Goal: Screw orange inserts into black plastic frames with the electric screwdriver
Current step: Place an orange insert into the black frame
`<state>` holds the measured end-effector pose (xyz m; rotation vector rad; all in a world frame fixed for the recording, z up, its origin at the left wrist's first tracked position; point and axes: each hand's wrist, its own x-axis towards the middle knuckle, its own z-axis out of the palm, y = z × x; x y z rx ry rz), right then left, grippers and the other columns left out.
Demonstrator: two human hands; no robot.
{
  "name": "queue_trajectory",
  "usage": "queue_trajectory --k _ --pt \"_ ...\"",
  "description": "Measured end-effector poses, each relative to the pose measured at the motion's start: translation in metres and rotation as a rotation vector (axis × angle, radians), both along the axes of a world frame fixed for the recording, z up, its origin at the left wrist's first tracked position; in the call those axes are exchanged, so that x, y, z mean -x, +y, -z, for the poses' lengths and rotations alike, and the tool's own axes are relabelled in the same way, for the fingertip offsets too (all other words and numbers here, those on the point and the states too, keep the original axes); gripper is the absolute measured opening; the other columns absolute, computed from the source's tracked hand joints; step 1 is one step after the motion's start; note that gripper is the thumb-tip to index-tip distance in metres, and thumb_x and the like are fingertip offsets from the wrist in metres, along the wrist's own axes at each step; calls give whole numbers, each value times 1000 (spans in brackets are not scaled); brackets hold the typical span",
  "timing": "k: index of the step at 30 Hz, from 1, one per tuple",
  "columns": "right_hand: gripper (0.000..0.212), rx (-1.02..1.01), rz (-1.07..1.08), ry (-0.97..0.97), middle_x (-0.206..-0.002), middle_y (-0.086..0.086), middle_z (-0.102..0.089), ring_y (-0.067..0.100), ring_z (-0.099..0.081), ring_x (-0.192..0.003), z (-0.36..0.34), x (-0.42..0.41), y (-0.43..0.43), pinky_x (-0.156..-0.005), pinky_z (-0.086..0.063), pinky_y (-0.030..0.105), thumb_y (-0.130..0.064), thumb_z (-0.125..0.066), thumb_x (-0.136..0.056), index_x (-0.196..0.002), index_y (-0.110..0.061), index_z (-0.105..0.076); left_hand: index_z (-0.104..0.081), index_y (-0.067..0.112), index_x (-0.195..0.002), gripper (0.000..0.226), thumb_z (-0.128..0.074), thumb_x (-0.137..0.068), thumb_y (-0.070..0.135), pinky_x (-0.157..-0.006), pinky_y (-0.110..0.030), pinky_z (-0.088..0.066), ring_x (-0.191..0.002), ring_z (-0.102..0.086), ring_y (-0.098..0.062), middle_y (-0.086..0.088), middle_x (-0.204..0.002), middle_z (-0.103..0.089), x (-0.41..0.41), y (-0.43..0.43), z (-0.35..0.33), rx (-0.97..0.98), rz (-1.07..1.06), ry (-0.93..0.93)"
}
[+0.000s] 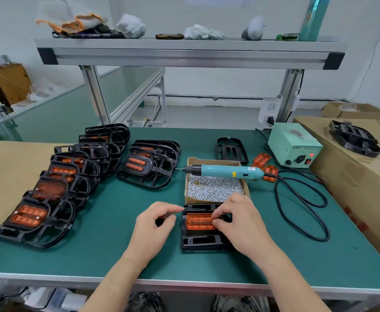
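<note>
Where the green table (108, 233) meets a sheet of cardboard (4, 176) on the left, a row of finished frames (49, 188) lies overlapping from near to far, each showing orange in its middle. Just right of it sits a smaller stack of frames (148, 167). Near the front edge, the left hand (155, 224) has its fingers curled, thumb and forefinger tips close together at the far left corner of the black frame (202, 240) — whether they pinch anything there I cannot tell. That frame lies flat on the table between the two hands, with the orange insert (199, 221) seated in its middle. The right hand (238, 221) curls over the insert's right end, thumb and forefinger pinching it. Just beyond the frame is an open cardboard box of screws (213, 188), and the screwdriver (227, 171) lies across the box's far rim, tip pointing left. Farther off lies an empty frame (231, 149); to its right are a few loose inserts (265, 165), a pale green power box (294, 145) and the looping black cable (303, 210). On the far right, a big carton (353, 176) carries more frames (355, 140).
</note>
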<state>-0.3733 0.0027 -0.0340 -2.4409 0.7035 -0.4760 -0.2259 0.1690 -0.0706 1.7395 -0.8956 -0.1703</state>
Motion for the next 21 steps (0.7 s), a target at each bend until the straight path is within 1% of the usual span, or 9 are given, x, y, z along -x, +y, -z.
queue_trajectory --k 3,7,9,12,16,18,21 --pt "5 15 1 62 -90 -15 -47 7 -42 -97 0 -2 2 -79 -33 24 -30 -77 -87 -84 -33 -75 -79 30 -91 31 -70 -86 0 -89 -17 -45 -101 -63 -12 16 -96 -68 1 1 -3 -40 43 -30" --pt "4 41 5 99 -90 -15 -47 7 -42 -98 -2 -4 0 -79 -34 24 -30 -76 -87 -84 -32 -75 -78 41 -91 25 -74 -84 17 -96 -20 -38 -109 -54 -6 20 -100 -64 4 -1 -6 -196 96 -145" --pt "5 52 -17 150 -91 -15 -47 8 -43 -99 -4 -4 0 -79 -35 24 -28 -74 -88 -84 -32 -74 -79 41 -90 23 -76 -83 19 -97 -21 -37 -110 -52 -5 21 -101 -63 4 -1 -5 -217 97 -152" --pt "6 63 -38 197 -92 -14 -47 11 -45 -101 -7 -5 1 -83 -41 26 -26 -72 -88 -86 -31 -74 -79 41 -88 20 -77 -82 21 -97 -21 -38 -109 -52 -4 20 -101 -62 4 -2 -5 -227 100 -156" --pt "8 116 -62 238 -89 -14 -47 12 -45 -96 -13 -10 2 -79 -39 26 -23 -70 -88 -85 -29 -74 -79 39 -89 17 -76 -84 23 -98 -23 -38 -112 -50 -4 20 -104 -59 5 -4 -5 -216 79 -193" --pt "7 156 -74 252 -87 -13 -47 14 -47 -93 -15 -12 3 -78 -40 26 -23 -70 -88 -86 -28 -75 -78 38 -95 13 -71 -87 32 -101 -23 -35 -117 -48 -6 19 -111 -56 8 -4 -6 -175 76 -265" --pt "8 203 -91 274 -92 -8 -54 17 -51 -97 -16 -12 3 -81 -42 30 -22 -68 -87 -87 -27 -74 -76 31 -106 27 -56 -92 42 -100 -33 -39 -116 -51 -9 15 -114 -61 19 -8 -6 -153 185 -501"
